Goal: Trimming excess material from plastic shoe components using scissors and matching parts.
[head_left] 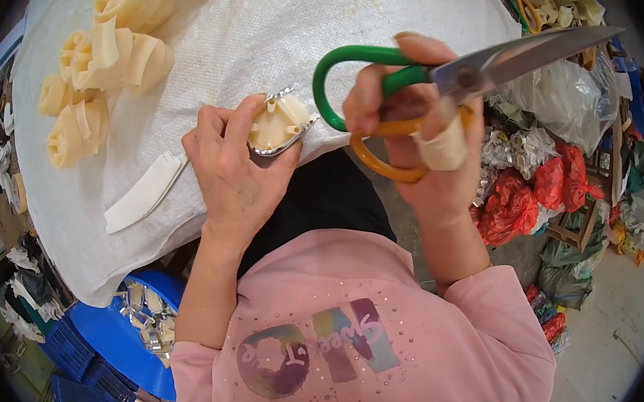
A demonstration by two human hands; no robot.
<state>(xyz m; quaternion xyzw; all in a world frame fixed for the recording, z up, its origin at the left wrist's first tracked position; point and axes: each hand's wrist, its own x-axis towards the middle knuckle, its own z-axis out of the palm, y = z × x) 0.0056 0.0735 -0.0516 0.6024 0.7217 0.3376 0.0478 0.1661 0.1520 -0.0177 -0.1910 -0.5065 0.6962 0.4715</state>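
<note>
Cream plastic: coiled, petal-like pieces (100, 75) lie heaped at the far left of the white woven cloth (306, 18), with a flat white strip (143, 192) just beside the left wrist.
Blue tub: a round tub (123, 337) under the cloth's edge holds small metal clips.
Left hand: the left hand (231, 170) grasps a small cream plastic part (277, 122) with a metal trim along its edge, pinched between thumb and fingers at the near edge of the cloth.
Right hand: the right hand (415, 124) is clenched through the loops of large scissors (464, 74), one handle green, one orange; a pale wrap covers one finger.
Blades: together, pointing away to the right, well apart from the part.
Step in hand: it looks like trimming or stripping, with the part held ready and the scissors lifted off.
Next move calls for: swinging the blade tips back toward the part's trimmed edge, by this reading.
Hard to make out: the underside of the part, how the metal trim is fixed, and the bagged clutter (535, 190) at right.
</note>
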